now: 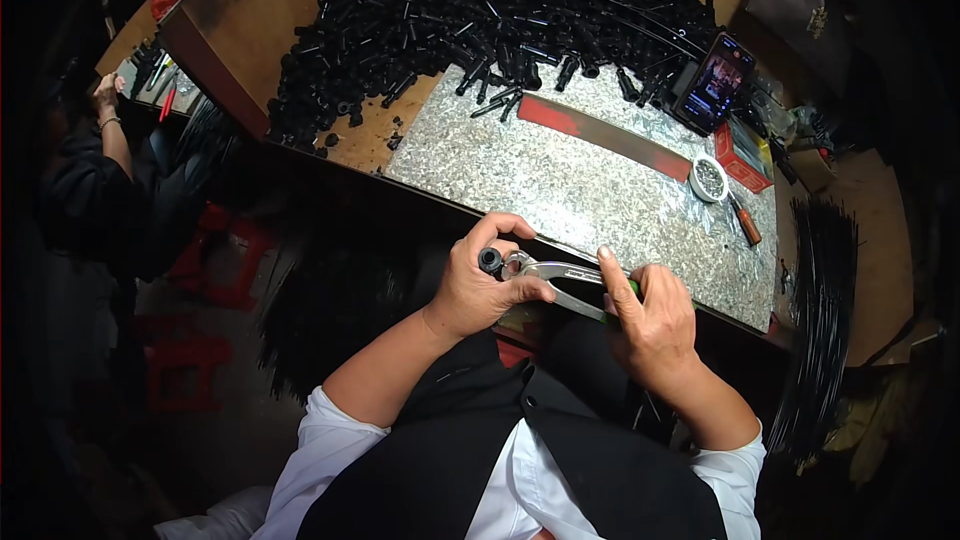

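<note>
In front of my chest, my left hand (468, 285) is closed around a black tubular part (489, 260), its round hollow end facing up. My right hand (655, 325) grips a pair of silver pliers (568, 273) by the handles, where a bit of green shows. The rounded jaws of the pliers sit close against the black part, between my left fingers and thumb. Whether the jaws bite on it is hidden. Both hands are just off the near edge of the speckled stone-look board (600, 195).
A large heap of black tubular parts (430, 25) covers the bench's far side. On the board are a red-brown flat bar (605, 137), phone (716, 83), white bowl of small metal bits (709, 180) and screwdriver (748, 224). Black rods (815, 310) stand right; another person's hand (108, 90) is left.
</note>
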A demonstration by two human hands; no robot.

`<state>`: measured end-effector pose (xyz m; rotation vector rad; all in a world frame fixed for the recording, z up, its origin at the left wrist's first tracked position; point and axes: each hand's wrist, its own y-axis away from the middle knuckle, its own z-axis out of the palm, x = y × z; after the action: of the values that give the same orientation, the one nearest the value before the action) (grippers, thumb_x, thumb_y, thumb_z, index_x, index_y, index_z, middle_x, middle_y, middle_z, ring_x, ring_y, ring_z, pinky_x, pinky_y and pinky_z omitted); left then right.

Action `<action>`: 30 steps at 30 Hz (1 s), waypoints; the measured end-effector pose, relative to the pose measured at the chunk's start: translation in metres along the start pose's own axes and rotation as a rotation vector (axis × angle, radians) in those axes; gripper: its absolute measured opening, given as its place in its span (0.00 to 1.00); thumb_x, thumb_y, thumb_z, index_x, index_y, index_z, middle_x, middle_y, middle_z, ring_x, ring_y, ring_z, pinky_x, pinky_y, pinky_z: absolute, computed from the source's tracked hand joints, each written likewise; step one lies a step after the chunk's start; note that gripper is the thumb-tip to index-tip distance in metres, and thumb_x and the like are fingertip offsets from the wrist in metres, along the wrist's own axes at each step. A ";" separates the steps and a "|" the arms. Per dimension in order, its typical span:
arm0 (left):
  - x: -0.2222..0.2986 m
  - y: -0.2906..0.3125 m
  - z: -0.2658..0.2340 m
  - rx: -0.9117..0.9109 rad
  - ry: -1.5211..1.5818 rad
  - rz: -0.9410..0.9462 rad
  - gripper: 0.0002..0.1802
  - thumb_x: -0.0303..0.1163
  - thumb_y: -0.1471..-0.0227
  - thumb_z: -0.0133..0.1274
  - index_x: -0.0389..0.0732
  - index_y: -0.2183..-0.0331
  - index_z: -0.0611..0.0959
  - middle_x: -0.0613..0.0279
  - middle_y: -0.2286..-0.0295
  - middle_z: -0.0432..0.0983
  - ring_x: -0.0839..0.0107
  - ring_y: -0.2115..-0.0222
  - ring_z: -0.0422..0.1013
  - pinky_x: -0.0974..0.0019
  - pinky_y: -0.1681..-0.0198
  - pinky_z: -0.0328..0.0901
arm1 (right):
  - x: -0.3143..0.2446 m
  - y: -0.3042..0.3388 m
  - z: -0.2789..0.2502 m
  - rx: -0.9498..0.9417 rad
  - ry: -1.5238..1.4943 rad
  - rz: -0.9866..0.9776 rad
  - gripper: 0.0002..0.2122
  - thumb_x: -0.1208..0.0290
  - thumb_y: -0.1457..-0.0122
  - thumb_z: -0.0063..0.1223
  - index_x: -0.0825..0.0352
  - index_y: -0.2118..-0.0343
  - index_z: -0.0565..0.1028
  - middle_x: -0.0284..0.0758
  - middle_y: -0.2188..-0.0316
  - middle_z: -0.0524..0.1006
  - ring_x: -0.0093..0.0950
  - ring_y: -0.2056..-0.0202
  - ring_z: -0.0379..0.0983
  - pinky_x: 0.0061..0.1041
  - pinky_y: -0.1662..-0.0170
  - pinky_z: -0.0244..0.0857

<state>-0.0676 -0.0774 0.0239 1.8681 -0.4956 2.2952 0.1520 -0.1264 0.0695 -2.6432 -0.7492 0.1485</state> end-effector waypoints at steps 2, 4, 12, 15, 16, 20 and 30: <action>0.000 -0.001 0.002 0.004 0.013 0.019 0.34 0.38 0.65 0.70 0.35 0.59 0.69 0.68 0.77 0.74 0.88 0.76 0.66 0.83 0.74 0.59 | 0.003 0.001 0.000 0.021 0.058 -0.042 0.29 0.80 0.57 0.55 0.62 0.47 0.69 0.35 0.77 0.64 0.30 0.77 0.63 0.28 0.75 0.57; 0.000 0.000 0.002 -0.004 0.012 0.015 0.34 0.38 0.65 0.69 0.35 0.59 0.68 0.68 0.77 0.74 0.87 0.76 0.66 0.83 0.73 0.59 | 0.004 0.001 -0.001 0.034 0.084 -0.057 0.29 0.80 0.58 0.55 0.62 0.47 0.69 0.34 0.78 0.64 0.30 0.76 0.63 0.28 0.75 0.56; 0.000 0.000 0.002 -0.009 -0.089 0.060 0.34 0.38 0.64 0.70 0.35 0.60 0.68 0.68 0.80 0.72 0.87 0.76 0.65 0.81 0.74 0.60 | 0.004 0.000 -0.008 -0.042 0.037 -0.060 0.29 0.82 0.59 0.52 0.64 0.47 0.69 0.35 0.80 0.62 0.30 0.81 0.63 0.29 0.79 0.57; -0.004 0.000 0.000 0.017 -0.208 0.109 0.35 0.39 0.66 0.70 0.36 0.60 0.68 0.70 0.81 0.72 0.87 0.78 0.63 0.81 0.76 0.58 | 0.000 -0.002 -0.013 -0.132 -0.149 0.009 0.30 0.83 0.59 0.52 0.64 0.47 0.68 0.36 0.81 0.61 0.31 0.83 0.62 0.32 0.80 0.58; -0.006 -0.001 -0.001 0.019 -0.209 0.109 0.35 0.39 0.66 0.71 0.36 0.60 0.68 0.70 0.81 0.71 0.87 0.79 0.62 0.81 0.76 0.57 | -0.001 -0.002 -0.014 -0.150 -0.165 0.025 0.31 0.83 0.59 0.52 0.64 0.46 0.67 0.37 0.81 0.62 0.32 0.83 0.62 0.33 0.79 0.59; 0.000 -0.003 -0.001 0.007 -0.181 0.116 0.36 0.39 0.67 0.71 0.37 0.59 0.68 0.72 0.82 0.71 0.87 0.79 0.61 0.82 0.76 0.56 | -0.001 0.001 -0.010 -0.129 -0.100 0.016 0.31 0.83 0.58 0.54 0.63 0.45 0.66 0.36 0.80 0.62 0.32 0.81 0.63 0.32 0.78 0.59; 0.001 -0.002 -0.009 -0.061 -0.126 -0.017 0.48 0.48 0.78 0.73 0.36 0.57 0.67 0.76 0.86 0.63 0.90 0.83 0.57 0.83 0.78 0.49 | 0.004 0.003 -0.022 -0.114 -0.052 -0.064 0.31 0.78 0.58 0.57 0.56 0.45 0.68 0.34 0.79 0.61 0.29 0.78 0.62 0.29 0.76 0.58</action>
<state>-0.0759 -0.0724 0.0237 1.9883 -0.5567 2.1363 0.1615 -0.1344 0.0886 -2.7277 -0.8828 0.1623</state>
